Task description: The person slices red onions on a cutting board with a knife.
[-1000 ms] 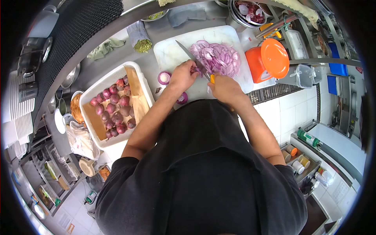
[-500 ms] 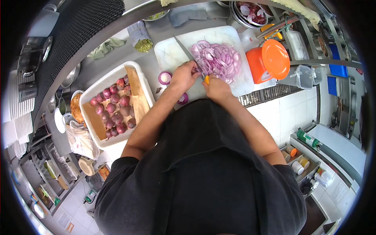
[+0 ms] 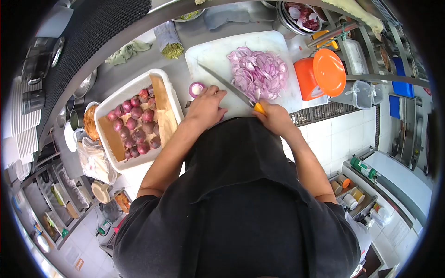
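Note:
My right hand (image 3: 278, 119) grips a knife (image 3: 225, 83) by its yellow handle. Its blade slants to the upper left over the white cutting board (image 3: 204, 53). A heap of sliced red onion (image 3: 258, 74) lies on the board, right of the blade. My left hand (image 3: 204, 107) is apart from the knife at the board's lower left edge, thumb and fingers spread. Close to its fingertips sits a cut onion half (image 3: 196, 89), pale face up. Whatever lies beneath the left palm is hidden.
Left of my arm, a white tub (image 3: 104, 139) lined with brown paper holds several whole red onions (image 3: 136, 112). An orange container (image 3: 308, 83) with its lid tilted stands right of the board. Behind are a pot of onion peelings (image 3: 301, 16) and a wrapped green bunch (image 3: 171, 44).
My left hand has moved left, away from the blade, and its fingers have opened. The right hand has shifted right and down with the knife. The onion half near my left wrist is now hidden.

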`<state>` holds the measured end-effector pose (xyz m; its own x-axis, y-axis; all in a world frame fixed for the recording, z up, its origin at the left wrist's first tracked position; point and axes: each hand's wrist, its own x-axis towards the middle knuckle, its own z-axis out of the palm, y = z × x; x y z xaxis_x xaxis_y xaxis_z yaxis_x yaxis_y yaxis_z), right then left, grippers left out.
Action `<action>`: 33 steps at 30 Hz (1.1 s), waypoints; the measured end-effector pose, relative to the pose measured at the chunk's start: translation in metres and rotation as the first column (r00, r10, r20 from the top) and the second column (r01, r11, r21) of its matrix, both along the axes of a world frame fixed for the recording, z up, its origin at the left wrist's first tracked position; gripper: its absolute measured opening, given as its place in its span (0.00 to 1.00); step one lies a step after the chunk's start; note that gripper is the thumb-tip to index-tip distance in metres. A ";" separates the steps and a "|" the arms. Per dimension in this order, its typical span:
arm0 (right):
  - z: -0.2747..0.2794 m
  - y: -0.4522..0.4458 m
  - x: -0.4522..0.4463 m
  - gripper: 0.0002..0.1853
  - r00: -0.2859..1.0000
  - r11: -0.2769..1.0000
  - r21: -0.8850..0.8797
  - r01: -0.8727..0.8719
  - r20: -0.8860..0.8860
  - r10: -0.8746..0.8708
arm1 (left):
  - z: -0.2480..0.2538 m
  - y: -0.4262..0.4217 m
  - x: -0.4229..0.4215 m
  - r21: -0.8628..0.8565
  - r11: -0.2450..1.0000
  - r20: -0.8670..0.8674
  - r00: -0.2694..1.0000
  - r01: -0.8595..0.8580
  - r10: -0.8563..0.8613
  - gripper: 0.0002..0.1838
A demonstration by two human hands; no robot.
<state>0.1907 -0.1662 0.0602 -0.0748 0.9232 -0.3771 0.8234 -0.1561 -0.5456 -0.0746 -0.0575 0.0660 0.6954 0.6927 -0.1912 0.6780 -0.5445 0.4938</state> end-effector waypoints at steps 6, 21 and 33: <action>-0.013 -0.018 0.017 0.20 0.999 0.998 -0.051 0.030 0.040 -0.028 | -0.003 -0.012 -0.019 -0.103 0.992 -0.187 0.979 0.067 -0.085 0.33; -0.004 0.006 0.004 0.21 0.970 0.967 0.214 0.134 0.171 -0.173 | -0.030 0.017 0.047 -0.018 0.954 0.141 0.944 -0.300 0.300 0.38; 0.034 0.012 -0.016 0.26 0.967 0.991 0.118 -0.060 0.254 0.028 | -0.053 0.014 0.038 -0.080 0.915 0.263 0.877 -0.395 0.402 0.27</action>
<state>0.1747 -0.1540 0.0941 -0.0342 0.9617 -0.2721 0.9409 -0.0608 -0.3331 -0.0370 -0.0432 0.0129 0.3882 0.9199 -0.0563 0.6754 -0.2424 0.6965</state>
